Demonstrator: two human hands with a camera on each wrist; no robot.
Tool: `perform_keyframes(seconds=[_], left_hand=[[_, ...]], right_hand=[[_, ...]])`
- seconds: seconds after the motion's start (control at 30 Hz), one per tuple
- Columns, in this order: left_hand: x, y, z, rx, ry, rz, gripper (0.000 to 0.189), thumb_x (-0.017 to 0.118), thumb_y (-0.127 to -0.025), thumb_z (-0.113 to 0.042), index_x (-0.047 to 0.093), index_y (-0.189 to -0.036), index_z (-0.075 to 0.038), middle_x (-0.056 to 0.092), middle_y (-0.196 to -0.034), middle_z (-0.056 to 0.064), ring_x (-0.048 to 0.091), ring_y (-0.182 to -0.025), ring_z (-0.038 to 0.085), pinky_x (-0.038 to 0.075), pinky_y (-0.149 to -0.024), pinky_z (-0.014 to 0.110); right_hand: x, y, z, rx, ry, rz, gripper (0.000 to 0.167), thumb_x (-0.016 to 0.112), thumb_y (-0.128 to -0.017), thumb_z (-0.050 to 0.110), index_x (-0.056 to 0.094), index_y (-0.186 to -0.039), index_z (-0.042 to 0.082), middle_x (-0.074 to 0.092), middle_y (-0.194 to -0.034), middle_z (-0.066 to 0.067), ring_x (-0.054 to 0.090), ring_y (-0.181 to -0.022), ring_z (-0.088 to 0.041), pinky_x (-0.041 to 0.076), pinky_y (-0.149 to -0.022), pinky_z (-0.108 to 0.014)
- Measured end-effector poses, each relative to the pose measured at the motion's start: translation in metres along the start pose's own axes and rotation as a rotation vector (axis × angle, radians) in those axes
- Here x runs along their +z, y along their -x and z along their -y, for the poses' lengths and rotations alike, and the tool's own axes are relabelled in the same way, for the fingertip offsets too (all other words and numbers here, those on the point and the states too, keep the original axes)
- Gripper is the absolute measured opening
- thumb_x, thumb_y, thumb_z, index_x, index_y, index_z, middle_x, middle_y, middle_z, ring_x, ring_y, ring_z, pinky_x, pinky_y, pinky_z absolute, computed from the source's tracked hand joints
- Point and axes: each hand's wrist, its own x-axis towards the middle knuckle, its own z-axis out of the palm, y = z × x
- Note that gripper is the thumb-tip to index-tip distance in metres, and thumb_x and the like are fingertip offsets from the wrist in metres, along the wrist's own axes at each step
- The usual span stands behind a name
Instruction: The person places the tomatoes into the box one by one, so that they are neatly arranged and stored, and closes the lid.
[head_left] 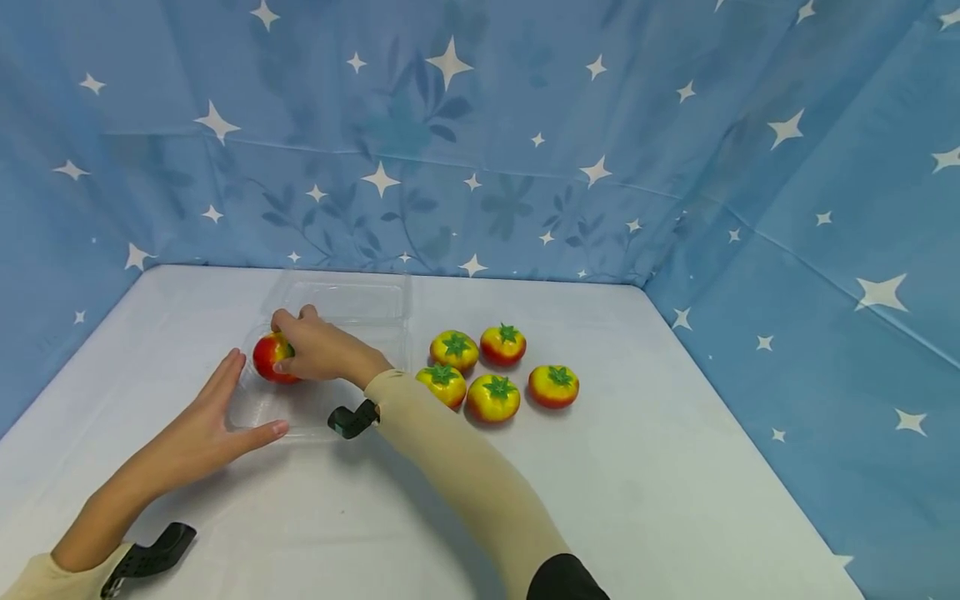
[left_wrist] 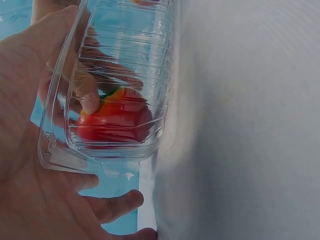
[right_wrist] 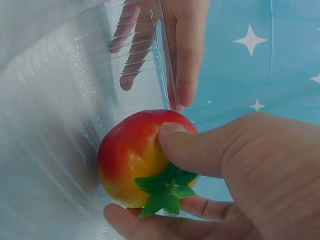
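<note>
A clear plastic clamshell box (head_left: 330, 417) stands at the left of the table with its lid (head_left: 360, 300) folded back toward the curtain. My right hand (head_left: 326, 346) reaches into it and grips a red and yellow toy tomato (right_wrist: 135, 155) with a green leafy top, thumb on one side and fingers on the other. Through the box wall in the left wrist view, this tomato (left_wrist: 117, 120) sits low at one end. My left hand (head_left: 206, 425), fingers straight and thumb spread, rests along the near left corner of the box.
Right of the box stand several more toy tomatoes, among them a front one (head_left: 492, 398), a back one (head_left: 503, 345) and a right one (head_left: 553, 387). A blue starred curtain (head_left: 525, 108) closes off the back and right of the white table (head_left: 675, 483).
</note>
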Motion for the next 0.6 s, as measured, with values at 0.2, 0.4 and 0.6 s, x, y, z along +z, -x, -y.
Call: perform_keyframes(seconds=[0.2,0.4,0.6], left_hand=[[0.0008,-0.0008,0.0021,-0.001,-0.002,-0.002,0.126,0.077,-0.096,-0.051,-0.013,-0.168,0.002,-0.015,-0.174,0.030,-0.002,-0.157,0.059,0.015,-0.110,0.088],[0.0017,-0.0011,0.0026,-0.006,-0.004,0.001,0.126,0.076,-0.096,-0.051,-0.012,-0.167,0.002,-0.014,-0.174,0.031,-0.002,-0.156,0.060,0.016,-0.109,0.088],[0.0020,-0.0010,0.0024,-0.004,-0.009,0.004,0.125,0.076,-0.096,-0.050,-0.013,-0.168,0.002,-0.015,-0.174,0.030,-0.001,-0.156,0.060,0.017,-0.108,0.089]], right_hand=[[0.0006,-0.0004,0.0025,0.029,0.060,-0.023,0.050,0.077,-0.102,0.031,0.057,-0.146,0.019,0.058,-0.128,0.001,0.055,-0.105,-0.006,0.050,-0.092,-0.013],[0.0013,0.0011,0.0038,0.077,0.051,-0.038,0.048,0.077,-0.101,0.035,0.057,-0.140,0.017,0.059,-0.121,0.002,0.056,-0.098,-0.007,0.051,-0.086,-0.013],[0.0013,0.0031,0.0033,0.105,0.028,-0.023,0.052,0.074,-0.103,0.038,0.055,-0.146,0.017,0.057,-0.126,0.001,0.058,-0.099,-0.008,0.052,-0.087,-0.015]])
